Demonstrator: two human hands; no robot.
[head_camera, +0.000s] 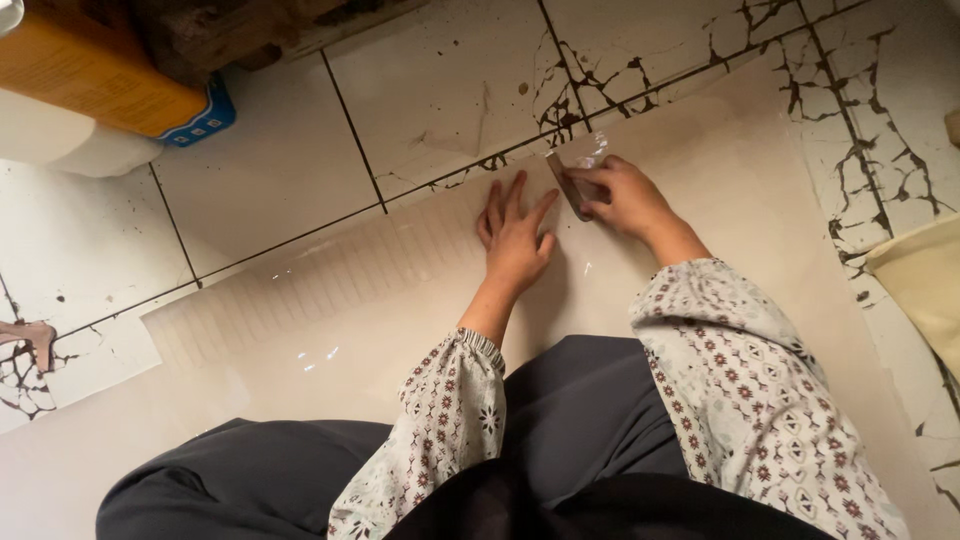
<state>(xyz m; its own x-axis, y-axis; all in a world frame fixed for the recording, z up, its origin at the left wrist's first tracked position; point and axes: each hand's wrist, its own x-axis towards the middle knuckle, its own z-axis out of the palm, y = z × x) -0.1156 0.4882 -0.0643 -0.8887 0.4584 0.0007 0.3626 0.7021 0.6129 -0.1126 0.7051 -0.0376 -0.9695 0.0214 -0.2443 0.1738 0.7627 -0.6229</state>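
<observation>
Head view: a person kneels on a white tiled floor (270, 180) with dark cracked veining, both hands on a large, glossy, beige flexible sheet (700, 200) spread over it.
Left hand (515, 240): flat on the sheet, fingers spread, grip released, pressing the material down near its far edge.
Right hand (625, 197): grip clenched around a small flat metal blade (567, 186), whose tip meets the sheet just beside the left fingertips.
Sheet position: lies across the floor in front of the knees, its far edge running along a tile joint; a ribbed band (330, 285) shows toward the left.
Risk, fingers: blade and left hand sit very close, so a slip could likely nick a fingertip.
Risk, sheet: the glossy surface may slide on the tile under uneven pressure, sending the blade off line.
Risk, surroundings: an orange box (95, 70) and white roll (60, 145) sit well apart, unlikely to interfere.
</observation>
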